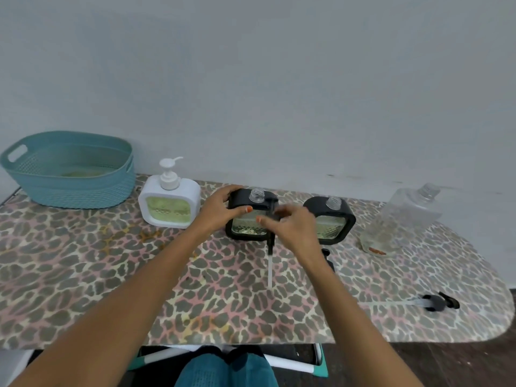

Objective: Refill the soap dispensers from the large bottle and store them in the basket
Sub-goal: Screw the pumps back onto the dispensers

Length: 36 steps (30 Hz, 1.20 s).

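Observation:
Two black-framed soap dispensers stand uncapped at the table's middle. My left hand [223, 209] grips the upper left corner of the nearer one [245, 227]. My right hand [290, 227] pinches a black pump [270, 247] just in front of it, the pump's clear tube hanging down toward the table. The second black dispenser [335, 219] stands to the right, partly behind my right hand. A white dispenser [169, 203] with its pump fitted holds green soap at the left. The large clear bottle [402, 219] stands open at the right. A teal basket [69, 170] sits far left.
Another black pump with a clear tube [430, 303] lies near the table's right front edge. A small dark part [326, 254] shows beside my right wrist. The table [111, 275] has a leopard-print cover and a rounded right end. A grey wall rises behind.

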Each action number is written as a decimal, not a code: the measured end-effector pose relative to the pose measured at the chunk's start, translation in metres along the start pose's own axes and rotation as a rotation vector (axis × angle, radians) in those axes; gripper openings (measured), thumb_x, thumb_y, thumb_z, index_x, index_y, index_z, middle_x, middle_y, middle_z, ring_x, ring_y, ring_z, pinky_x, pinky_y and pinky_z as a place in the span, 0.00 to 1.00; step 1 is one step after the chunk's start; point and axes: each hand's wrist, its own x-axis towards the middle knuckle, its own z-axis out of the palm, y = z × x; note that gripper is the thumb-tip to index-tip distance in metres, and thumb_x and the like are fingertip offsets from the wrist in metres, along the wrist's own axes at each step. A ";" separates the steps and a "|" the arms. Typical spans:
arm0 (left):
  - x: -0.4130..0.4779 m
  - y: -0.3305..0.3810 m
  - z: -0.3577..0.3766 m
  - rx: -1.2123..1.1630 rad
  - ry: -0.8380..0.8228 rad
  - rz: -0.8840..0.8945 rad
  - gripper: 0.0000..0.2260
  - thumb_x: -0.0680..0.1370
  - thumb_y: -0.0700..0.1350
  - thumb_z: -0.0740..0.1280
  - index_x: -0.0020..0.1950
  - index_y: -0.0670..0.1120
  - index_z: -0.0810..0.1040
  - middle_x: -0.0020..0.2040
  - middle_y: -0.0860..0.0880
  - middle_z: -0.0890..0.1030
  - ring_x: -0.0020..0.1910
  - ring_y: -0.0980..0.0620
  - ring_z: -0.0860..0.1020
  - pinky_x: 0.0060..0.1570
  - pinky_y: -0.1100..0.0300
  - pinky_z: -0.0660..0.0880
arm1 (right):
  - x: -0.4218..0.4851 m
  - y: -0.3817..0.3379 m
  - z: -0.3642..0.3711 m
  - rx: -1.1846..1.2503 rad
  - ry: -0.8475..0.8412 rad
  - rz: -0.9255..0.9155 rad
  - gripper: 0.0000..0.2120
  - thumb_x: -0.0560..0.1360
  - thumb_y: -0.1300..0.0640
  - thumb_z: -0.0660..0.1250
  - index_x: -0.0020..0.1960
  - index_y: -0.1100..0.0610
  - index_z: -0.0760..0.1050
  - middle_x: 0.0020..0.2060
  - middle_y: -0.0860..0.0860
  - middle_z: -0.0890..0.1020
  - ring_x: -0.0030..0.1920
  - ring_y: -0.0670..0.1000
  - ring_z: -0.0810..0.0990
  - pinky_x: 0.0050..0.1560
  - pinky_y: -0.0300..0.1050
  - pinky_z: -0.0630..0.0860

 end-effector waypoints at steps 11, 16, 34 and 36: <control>0.001 -0.003 0.000 -0.017 -0.006 -0.031 0.24 0.69 0.43 0.73 0.63 0.49 0.72 0.62 0.49 0.75 0.60 0.53 0.71 0.60 0.56 0.69 | 0.064 -0.070 -0.028 0.290 0.361 -0.309 0.16 0.69 0.57 0.74 0.53 0.62 0.75 0.48 0.53 0.81 0.44 0.46 0.79 0.42 0.29 0.76; 0.000 -0.002 0.000 -0.023 -0.003 -0.030 0.24 0.70 0.43 0.73 0.64 0.48 0.71 0.60 0.51 0.74 0.58 0.56 0.70 0.58 0.61 0.67 | 0.072 -0.059 -0.010 0.309 0.368 -0.363 0.15 0.69 0.59 0.73 0.52 0.61 0.74 0.47 0.51 0.78 0.44 0.45 0.78 0.47 0.39 0.78; -0.002 -0.001 0.001 -0.035 0.003 -0.012 0.25 0.69 0.42 0.73 0.65 0.46 0.71 0.64 0.49 0.73 0.64 0.52 0.69 0.64 0.54 0.69 | 0.060 0.017 0.044 0.078 0.207 -0.288 0.17 0.69 0.56 0.73 0.53 0.61 0.72 0.46 0.53 0.77 0.47 0.52 0.77 0.45 0.39 0.72; -0.002 -0.001 0.000 -0.034 0.005 -0.015 0.24 0.69 0.42 0.73 0.64 0.46 0.71 0.64 0.48 0.73 0.64 0.52 0.69 0.65 0.53 0.68 | 0.061 0.017 0.045 0.084 0.206 -0.255 0.19 0.69 0.55 0.74 0.54 0.61 0.71 0.46 0.51 0.76 0.48 0.52 0.77 0.46 0.40 0.73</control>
